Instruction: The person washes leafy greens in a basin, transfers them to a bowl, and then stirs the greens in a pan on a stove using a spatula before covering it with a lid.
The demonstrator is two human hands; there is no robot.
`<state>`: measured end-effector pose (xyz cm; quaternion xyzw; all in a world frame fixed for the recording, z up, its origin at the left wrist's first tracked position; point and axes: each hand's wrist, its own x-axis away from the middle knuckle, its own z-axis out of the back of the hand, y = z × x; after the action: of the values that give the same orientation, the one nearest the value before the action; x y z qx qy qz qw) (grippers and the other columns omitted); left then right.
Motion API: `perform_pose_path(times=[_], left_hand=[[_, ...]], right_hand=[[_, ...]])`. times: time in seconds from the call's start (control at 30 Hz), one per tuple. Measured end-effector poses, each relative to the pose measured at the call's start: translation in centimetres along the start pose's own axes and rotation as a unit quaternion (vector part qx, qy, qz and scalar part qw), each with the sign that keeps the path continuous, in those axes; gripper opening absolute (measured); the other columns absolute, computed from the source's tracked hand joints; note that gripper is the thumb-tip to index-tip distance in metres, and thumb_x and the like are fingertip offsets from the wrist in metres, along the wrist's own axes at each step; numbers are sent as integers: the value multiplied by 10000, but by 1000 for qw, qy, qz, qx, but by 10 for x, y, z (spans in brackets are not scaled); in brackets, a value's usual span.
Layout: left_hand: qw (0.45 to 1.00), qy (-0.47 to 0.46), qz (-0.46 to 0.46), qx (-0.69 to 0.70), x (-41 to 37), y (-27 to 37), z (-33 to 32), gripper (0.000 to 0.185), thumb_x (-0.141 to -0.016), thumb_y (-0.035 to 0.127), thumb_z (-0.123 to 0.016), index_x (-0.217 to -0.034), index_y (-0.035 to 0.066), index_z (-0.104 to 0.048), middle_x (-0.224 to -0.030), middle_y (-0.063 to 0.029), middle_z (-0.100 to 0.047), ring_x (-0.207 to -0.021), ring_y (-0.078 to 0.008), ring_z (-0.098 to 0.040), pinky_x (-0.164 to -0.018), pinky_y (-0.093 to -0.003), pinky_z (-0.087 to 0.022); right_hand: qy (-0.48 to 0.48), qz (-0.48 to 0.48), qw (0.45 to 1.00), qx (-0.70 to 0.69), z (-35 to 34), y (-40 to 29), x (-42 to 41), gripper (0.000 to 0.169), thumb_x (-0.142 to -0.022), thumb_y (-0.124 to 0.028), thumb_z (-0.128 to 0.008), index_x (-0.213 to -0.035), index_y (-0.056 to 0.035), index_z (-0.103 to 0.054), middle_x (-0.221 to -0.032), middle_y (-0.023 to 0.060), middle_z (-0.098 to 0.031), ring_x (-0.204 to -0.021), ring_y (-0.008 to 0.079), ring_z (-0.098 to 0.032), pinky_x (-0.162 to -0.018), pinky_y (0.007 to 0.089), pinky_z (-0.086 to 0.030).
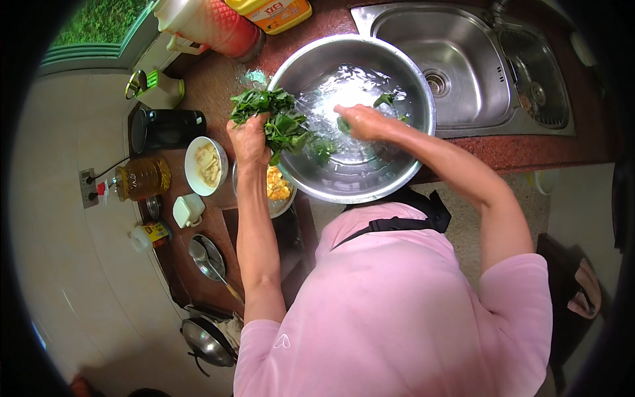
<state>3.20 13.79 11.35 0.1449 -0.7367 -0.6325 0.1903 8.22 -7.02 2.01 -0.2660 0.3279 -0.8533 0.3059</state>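
Observation:
A large round stainless steel basin point(302, 59) holds water and a few loose green leaves. My left hand point(249, 140) grips a bunch of leafy greens point(285, 124) at the basin's left rim, with some leaves hanging over the inside. Inside the basin, my right hand point(364, 121) is at the water, index finger extended towards the left; a green leaf lies near its fingers, and whether it holds this leaf I cannot tell. Another dark green leaf point(384, 99) floats beyond that hand.
To the right lies a stainless steel sink point(461, 54). A white bowl of pale slices point(206, 166), a bowl of yellow-orange food point(278, 184), an oil jug point(144, 178) and a ladle on a plate point(201, 253) stand left. A red-and-white pitcher point(213, 25) stands behind.

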Motion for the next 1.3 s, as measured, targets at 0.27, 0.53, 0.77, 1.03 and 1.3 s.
perform_pose_path(times=[0.27, 0.53, 0.77, 1.03, 1.3], left_hand=[[998, 17, -1, 58, -4, -14, -5, 165, -738, -94, -596, -889, -27, -606, -833, -66, -633, -694, -171, -617, -606, -317, -536], [996, -19, -87, -25, 7, -38, -6, 240, -770, -85, -583, -993, -5, -619, -906, -61, -645, -775, -154, -620, -687, -297, -526], [963, -142, -83, -215, 28, -10, -34, 288, -785, 32, -672, -1058, 1, -585, -966, -53, -641, -858, -140, -600, -765, -276, -481], [986, -140, -17, -93, 19, -9, -24, 279, -727, -17, -698, -990, 21, -612, -918, -23, -645, -806, -111, -600, -728, -251, -480], [987, -109, -98, -68, 11, -9, -15, 198, -747, -44, -676, -937, -4, -636, -865, -15, -656, -757, -99, -593, -702, -245, -477]], right_hand=[[-49, -145, 841, -519, -39, -50, -17, 281, -826, -26, -591, -1091, 60, -551, -901, 210, -640, -797, 283, -658, -684, 385, -560], [242, 29, 832, -499, -22, -78, -5, 358, -758, 62, -412, -1042, 20, -626, -856, 182, -661, -816, 261, -656, -715, 335, -491], [361, 53, 871, -330, -7, -79, 8, 369, -693, 42, -444, -1007, -13, -630, -813, 227, -634, -796, 357, -640, -713, 381, -489], [310, 75, 917, -239, 2, -81, 14, 425, -695, 34, -504, -1111, -17, -575, -894, 227, -642, -897, 303, -655, -772, 359, -490], [-85, -29, 917, -389, 108, -36, 17, 521, -780, -15, -601, -1278, -166, -565, -947, 90, -674, -839, 165, -637, -776, 303, -512]])
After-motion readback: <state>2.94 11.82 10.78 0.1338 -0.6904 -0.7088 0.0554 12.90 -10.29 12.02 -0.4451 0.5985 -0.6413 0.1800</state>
